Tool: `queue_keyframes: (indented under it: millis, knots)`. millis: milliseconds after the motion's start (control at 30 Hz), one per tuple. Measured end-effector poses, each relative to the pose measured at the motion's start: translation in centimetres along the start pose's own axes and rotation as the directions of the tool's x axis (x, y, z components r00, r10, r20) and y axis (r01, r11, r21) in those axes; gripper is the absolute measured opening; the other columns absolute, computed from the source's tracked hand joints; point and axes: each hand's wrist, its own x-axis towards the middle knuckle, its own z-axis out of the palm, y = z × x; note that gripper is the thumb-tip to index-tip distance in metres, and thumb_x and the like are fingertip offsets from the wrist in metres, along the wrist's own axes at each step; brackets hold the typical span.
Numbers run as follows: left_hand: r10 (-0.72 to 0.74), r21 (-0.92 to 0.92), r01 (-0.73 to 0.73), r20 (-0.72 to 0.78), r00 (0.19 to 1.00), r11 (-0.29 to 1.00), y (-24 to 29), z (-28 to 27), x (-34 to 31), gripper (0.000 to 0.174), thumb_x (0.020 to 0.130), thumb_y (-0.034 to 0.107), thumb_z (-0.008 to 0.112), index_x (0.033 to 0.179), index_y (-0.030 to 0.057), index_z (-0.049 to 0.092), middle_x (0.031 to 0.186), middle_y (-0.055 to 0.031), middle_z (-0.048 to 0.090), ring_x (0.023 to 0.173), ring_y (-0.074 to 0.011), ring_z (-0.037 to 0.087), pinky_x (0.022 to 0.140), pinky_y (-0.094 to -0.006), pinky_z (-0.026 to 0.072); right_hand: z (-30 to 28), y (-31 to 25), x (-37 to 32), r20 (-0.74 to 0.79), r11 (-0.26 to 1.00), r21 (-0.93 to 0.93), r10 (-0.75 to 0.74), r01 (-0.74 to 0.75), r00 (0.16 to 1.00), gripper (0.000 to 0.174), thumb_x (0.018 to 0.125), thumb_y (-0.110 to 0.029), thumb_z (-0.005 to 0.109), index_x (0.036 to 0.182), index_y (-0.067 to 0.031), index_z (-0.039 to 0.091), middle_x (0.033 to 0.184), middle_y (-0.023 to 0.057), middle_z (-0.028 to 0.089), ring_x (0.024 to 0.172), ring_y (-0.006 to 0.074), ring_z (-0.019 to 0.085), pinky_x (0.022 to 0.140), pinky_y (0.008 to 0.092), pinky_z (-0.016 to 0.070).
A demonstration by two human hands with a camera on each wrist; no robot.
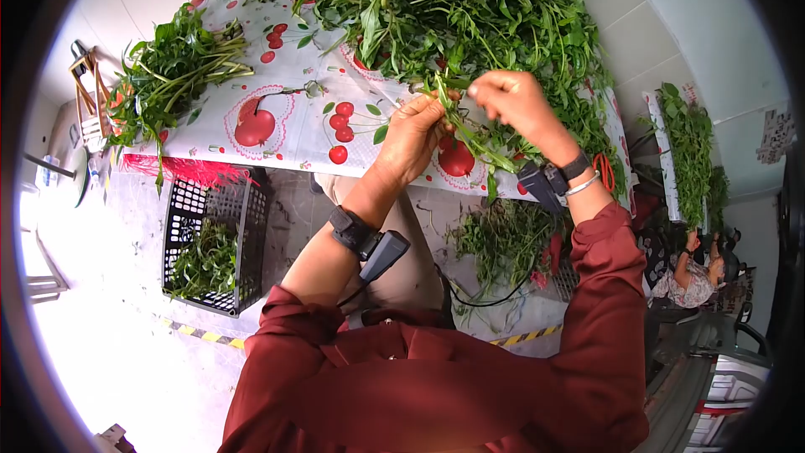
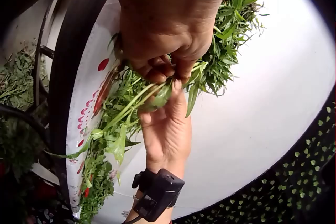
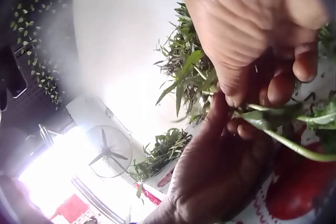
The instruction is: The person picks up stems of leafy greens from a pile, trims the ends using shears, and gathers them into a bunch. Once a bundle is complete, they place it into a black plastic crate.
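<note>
1. Stems (image 1: 470, 138) of leafy greens sit bunched between the two hands. They are held just above the near edge of the table (image 1: 293, 144), in front of the big heap of greens (image 1: 470, 8).
2. The left hand (image 1: 411, 138) has its fingers curled round the bunch and grips the stems from the person's left side.
3. The right hand (image 1: 511, 101) comes in from the other side and pinches a stem between thumb and curled fingers. Its fingertips touch those of the left hand.
4. From where the fingers meet, the long axis of the bunch slants down toward the person's right. The leafy ends trail past the table edge, under the right wrist.
5. Neither hand is the nearer one, since both are already on the stems. The right hand's pinch lies just beside the left hand's grip, on the side where the loose length runs off.
6. From the wrist views, one stem stands out from the rest between the right thumb and fingers. How many others that hand holds I cannot tell.
7. Well apart on the left of the table lies a smaller bundle (image 1: 168, 67). A black crate (image 1: 251, 226) with greens in it stands on the floor below the table edge.
</note>
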Motion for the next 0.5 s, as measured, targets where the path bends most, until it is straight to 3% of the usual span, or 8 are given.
queue_keyframes:
  millis: [100, 167, 200, 300, 367, 500]
  knots:
    - [0.022, 0.01, -0.022, -0.03, 0.999, 1.0, 0.2, 0.9, -0.1, 0.02, 0.09, 0.01, 0.049, 0.105, 0.001, 0.058, 0.092, -0.0048, 0.061, 0.078, -0.0111, 0.054, 0.072, -0.0238, 0.0464, -0.3, -0.2, 0.7, -0.176, 0.973, -0.006, -0.23, 0.232, 0.957, 0.024, 0.08, -0.021, 0.064, 0.091, 0.0006, 0.062, 0.062, -0.0031, 0.055, 0.051, 0.0053, 0.047, 0.047, 0.0199, 0.0379]
    - [0.046, 0.039, -0.041, -0.133, 0.99, 0.998, 0.3, 1.7, -0.2, 0.015, 0.088, 0.007, 0.051, 0.098, 0.0003, 0.06, 0.084, -0.0018, 0.059, 0.066, -0.0091, 0.052, 0.063, -0.0208, 0.0455, 0.4, -0.9, 0.5, -0.109, 0.967, -0.09, -0.246, 0.237, 0.963, 0.031, 0.078, -0.024, 0.067, 0.096, 0.0005, 0.06, 0.061, -0.0023, 0.053, 0.052, 0.0057, 0.046, 0.046, 0.0214, 0.0361]
    - [0.042, 0.04, -0.037, -0.13, 0.991, 0.999, 0.1, 1.7, -0.2, 0.015, 0.088, 0.007, 0.051, 0.098, 0.0003, 0.06, 0.084, -0.0018, 0.059, 0.066, -0.0091, 0.052, 0.063, -0.0208, 0.0455, 0.8, -2.1, 0.2, -0.055, 0.949, -0.26, -0.198, 0.178, 0.979, 0.038, 0.075, -0.028, 0.069, 0.098, 0.0006, 0.06, 0.059, 0.0004, 0.051, 0.051, 0.0071, 0.044, 0.045, 0.0246, 0.0353]
    - [0.062, 0.053, -0.053, -0.188, 0.98, 0.997, -0.1, 1.3, -0.2, 0.011, 0.087, 0.008, 0.054, 0.093, 0.0016, 0.061, 0.079, -0.0002, 0.058, 0.064, -0.0089, 0.051, 0.061, -0.0208, 0.0443, 2.0, -2.7, 0.4, -0.001, 0.812, -0.521, -0.31, 0.264, 0.951, 0.031, 0.072, -0.029, 0.067, 0.08, 0.0001, 0.06, 0.057, 0.0119, 0.053, 0.048, 0.0255, 0.051, 0.047, 0.0342, 0.0386]
    - [0.065, 0.098, -0.058, -0.069, 0.995, 0.993, -0.2, 0.4, 0.0, 0.01, 0.086, 0.007, 0.055, 0.092, 0.0027, 0.061, 0.086, -0.0023, 0.061, 0.074, -0.0101, 0.054, 0.068, -0.0224, 0.0442, 2.0, -2.4, 0.8, -0.002, 0.849, -0.457, -0.3, 0.266, 0.954, 0.028, 0.073, -0.027, 0.065, 0.075, 0.0001, 0.058, 0.057, 0.0138, 0.053, 0.049, 0.0282, 0.052, 0.047, 0.0354, 0.0388]
    - [0.056, 0.105, -0.046, -0.095, 0.994, 0.993, -0.1, 1.1, -0.1, 0.008, 0.085, 0.007, 0.058, 0.09, 0.0029, 0.061, 0.084, -0.0023, 0.061, 0.072, -0.0097, 0.053, 0.067, -0.0229, 0.0437, 1.4, -2.6, 1.0, 0.026, 0.869, -0.421, -0.275, 0.26, 0.961, 0.022, 0.074, -0.021, 0.061, 0.068, 0.0001, 0.057, 0.057, 0.0164, 0.053, 0.049, 0.0297, 0.051, 0.048, 0.0357, 0.0385]
